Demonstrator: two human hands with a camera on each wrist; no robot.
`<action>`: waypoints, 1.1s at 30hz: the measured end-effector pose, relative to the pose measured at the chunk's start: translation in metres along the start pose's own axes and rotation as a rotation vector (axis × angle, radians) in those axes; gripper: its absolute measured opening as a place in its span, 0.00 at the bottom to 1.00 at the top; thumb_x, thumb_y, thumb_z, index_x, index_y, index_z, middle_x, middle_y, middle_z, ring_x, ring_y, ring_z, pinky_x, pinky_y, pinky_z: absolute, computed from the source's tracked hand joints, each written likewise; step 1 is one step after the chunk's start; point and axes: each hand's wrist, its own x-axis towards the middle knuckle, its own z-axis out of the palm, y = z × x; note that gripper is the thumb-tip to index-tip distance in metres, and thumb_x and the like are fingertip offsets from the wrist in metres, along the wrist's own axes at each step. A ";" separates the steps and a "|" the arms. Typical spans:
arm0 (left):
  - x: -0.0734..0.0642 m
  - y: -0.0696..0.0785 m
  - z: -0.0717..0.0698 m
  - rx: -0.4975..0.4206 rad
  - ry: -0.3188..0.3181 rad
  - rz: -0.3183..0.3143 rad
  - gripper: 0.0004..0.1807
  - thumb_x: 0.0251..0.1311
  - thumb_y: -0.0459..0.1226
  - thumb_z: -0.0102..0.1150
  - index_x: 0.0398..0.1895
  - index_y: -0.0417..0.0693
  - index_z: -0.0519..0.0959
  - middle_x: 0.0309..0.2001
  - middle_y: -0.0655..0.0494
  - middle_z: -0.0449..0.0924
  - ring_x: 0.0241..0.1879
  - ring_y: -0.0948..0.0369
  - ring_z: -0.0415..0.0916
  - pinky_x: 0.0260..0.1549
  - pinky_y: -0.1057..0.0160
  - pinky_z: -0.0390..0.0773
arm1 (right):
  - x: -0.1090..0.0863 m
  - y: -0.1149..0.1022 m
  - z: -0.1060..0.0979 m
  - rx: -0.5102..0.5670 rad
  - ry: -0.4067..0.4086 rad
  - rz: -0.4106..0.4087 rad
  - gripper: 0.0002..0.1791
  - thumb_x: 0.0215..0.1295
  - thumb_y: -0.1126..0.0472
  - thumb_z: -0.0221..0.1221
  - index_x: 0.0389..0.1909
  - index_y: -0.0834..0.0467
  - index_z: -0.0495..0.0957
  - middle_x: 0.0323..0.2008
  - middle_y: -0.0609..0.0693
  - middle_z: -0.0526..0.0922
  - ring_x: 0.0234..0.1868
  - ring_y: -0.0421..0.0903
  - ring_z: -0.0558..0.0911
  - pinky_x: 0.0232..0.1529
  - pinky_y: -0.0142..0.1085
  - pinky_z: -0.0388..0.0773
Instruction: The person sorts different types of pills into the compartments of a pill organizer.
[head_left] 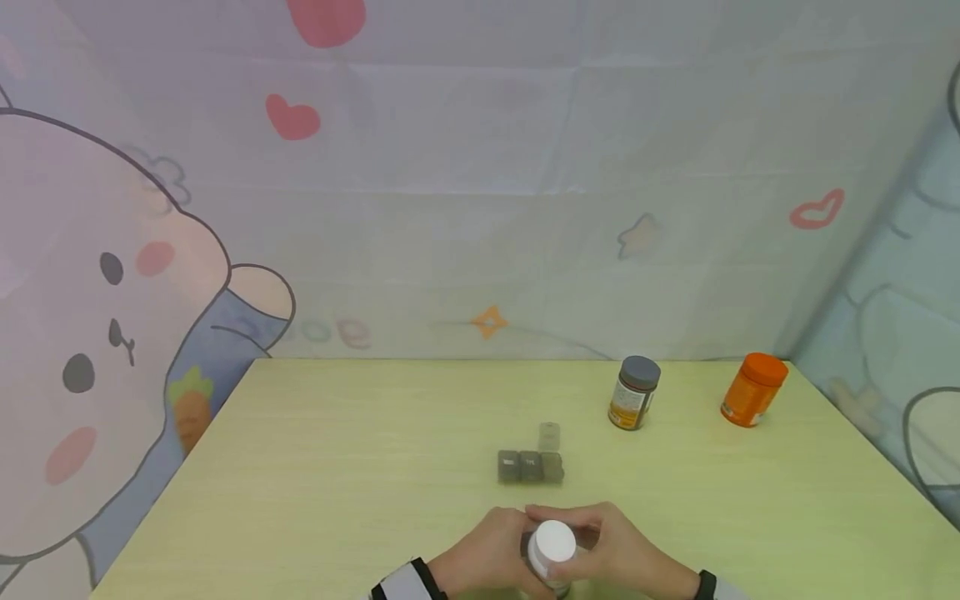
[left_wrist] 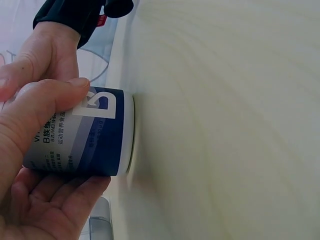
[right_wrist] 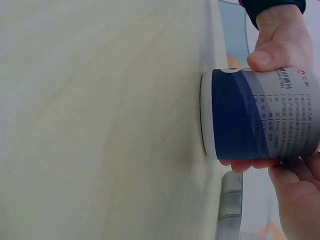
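From my end I see a blue-and-white bottle [left_wrist: 95, 142] upright near the 6 o'clock edge of the pale table [head_left: 360, 442], a shade toward 5. Its base is right down by the surface; I can't tell for certain whether it touches. The left hand [head_left: 486, 552] comes in from 8 o'clock, and I read its fingers as clamped round the bottle's body, thumb on the near side and the other fingers on the far side. The right hand [head_left: 621, 552] comes in from 4 o'clock with its fingers curled about the upper part, thumb near the white cap [head_left: 554, 540], clamped too.

Taking the bottle as my clock centre, I have a grey pill organizer [head_left: 529, 467] just short of 12, with a translucent lid [head_left: 549, 436] at its right-hand end swung open toward 12. Farther out, a jar with a grey lid [head_left: 632, 402] stands at 1 o'clock, and an orange jar [head_left: 750, 396] at 2. A printed backdrop [head_left: 465, 142] hangs beyond the table's 12 o'clock edge.
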 end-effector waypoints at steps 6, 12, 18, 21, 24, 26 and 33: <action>-0.003 0.000 -0.002 -0.024 0.021 -0.022 0.22 0.25 0.33 0.77 0.32 0.48 0.82 0.28 0.71 0.79 0.29 0.76 0.71 0.34 0.73 0.70 | -0.010 -0.003 -0.006 0.060 0.078 0.085 0.23 0.55 0.67 0.61 0.51 0.72 0.72 0.48 0.48 0.80 0.47 0.39 0.78 0.44 0.30 0.75; -0.002 -0.001 -0.002 -0.030 0.002 -0.028 0.21 0.26 0.33 0.76 0.32 0.47 0.81 0.28 0.71 0.79 0.29 0.76 0.71 0.35 0.73 0.70 | -0.011 -0.006 0.000 0.147 -0.043 -0.005 0.28 0.57 0.70 0.58 0.59 0.72 0.63 0.57 0.46 0.73 0.57 0.37 0.71 0.52 0.29 0.69; 0.002 -0.003 -0.001 0.084 0.002 0.009 0.21 0.30 0.37 0.76 0.34 0.49 0.81 0.30 0.71 0.79 0.31 0.76 0.71 0.34 0.75 0.71 | 0.003 -0.006 0.011 -0.007 -0.044 -0.062 0.39 0.52 0.67 0.64 0.65 0.63 0.59 0.62 0.57 0.66 0.60 0.40 0.67 0.54 0.28 0.66; 0.004 -0.003 0.000 0.138 -0.007 0.029 0.23 0.32 0.40 0.76 0.38 0.49 0.81 0.32 0.70 0.79 0.32 0.76 0.72 0.34 0.76 0.71 | 0.009 -0.006 0.012 -0.105 -0.009 -0.008 0.38 0.50 0.64 0.66 0.64 0.56 0.63 0.61 0.58 0.67 0.58 0.38 0.68 0.49 0.28 0.68; 0.005 -0.002 0.001 0.120 -0.016 0.021 0.24 0.31 0.39 0.76 0.39 0.48 0.81 0.33 0.70 0.79 0.32 0.76 0.71 0.33 0.75 0.71 | 0.009 -0.005 0.011 -0.101 0.002 0.016 0.36 0.51 0.63 0.65 0.63 0.55 0.64 0.61 0.59 0.67 0.57 0.37 0.69 0.48 0.28 0.69; 0.004 -0.002 0.002 0.096 -0.013 0.021 0.23 0.31 0.38 0.76 0.36 0.49 0.81 0.31 0.72 0.78 0.31 0.77 0.71 0.32 0.75 0.71 | 0.006 -0.004 0.008 -0.061 -0.002 0.008 0.34 0.54 0.66 0.63 0.63 0.60 0.64 0.60 0.58 0.69 0.56 0.38 0.71 0.48 0.28 0.70; 0.000 0.001 0.000 -0.026 -0.012 -0.034 0.19 0.29 0.34 0.76 0.30 0.48 0.81 0.26 0.71 0.78 0.28 0.76 0.71 0.32 0.74 0.71 | -0.003 -0.002 -0.004 -0.011 0.033 0.040 0.31 0.53 0.67 0.62 0.59 0.68 0.66 0.59 0.63 0.68 0.58 0.35 0.69 0.54 0.25 0.65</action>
